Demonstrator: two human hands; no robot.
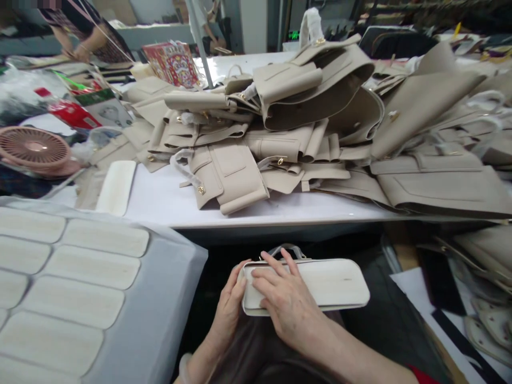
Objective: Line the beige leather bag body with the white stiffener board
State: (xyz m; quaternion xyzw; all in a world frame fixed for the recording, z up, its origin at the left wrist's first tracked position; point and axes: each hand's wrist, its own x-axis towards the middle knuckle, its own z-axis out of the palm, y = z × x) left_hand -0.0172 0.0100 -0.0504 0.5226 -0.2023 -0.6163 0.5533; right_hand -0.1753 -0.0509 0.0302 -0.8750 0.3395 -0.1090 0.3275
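A cream rounded-rectangle panel [336, 282] lies flat on a bag held in my lap, below the table's front edge. My left hand [229, 304] grips the panel's left end, thumb on its edge. My right hand [286, 298] lies flat on top of the left part of the panel, fingers spread and pressing down. A grey handle [286, 248] of the bag shows just behind the panel.
A heap of beige leather bags [304, 122] covers the white table [168, 205]. Several cream panels [68, 277] lie on a grey sheet at left, one more panel [117, 186] on the table. A pink fan [34, 149] stands far left. Another person [80, 37] works at the back left.
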